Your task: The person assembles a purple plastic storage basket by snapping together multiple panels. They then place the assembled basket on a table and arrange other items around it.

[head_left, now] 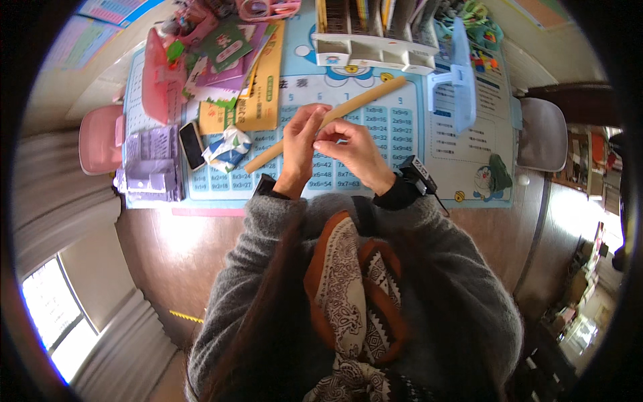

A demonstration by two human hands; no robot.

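Note:
My left hand [300, 144] and my right hand [351, 151] meet above a blue printed desk mat [408, 134]. Their fingertips pinch together at one small spot; what is between them is too small to make out. A long tan stick [365, 98] lies slantwise on the mat just behind the hands, and the left hand's fingers cover its middle. Whether either hand touches the stick I cannot tell. Grey sleeves cover both forearms, and a dark device [416, 171] sits at my right wrist.
A black phone [192, 145], a crumpled white and blue wrapper [228, 149] and purple paper pieces [153, 167] lie left. Yellow envelopes [258, 94], a pink case [157, 80], a white organiser [375, 47], a light blue stand [462, 77]. Pink chair [100, 137], grey chair [542, 134].

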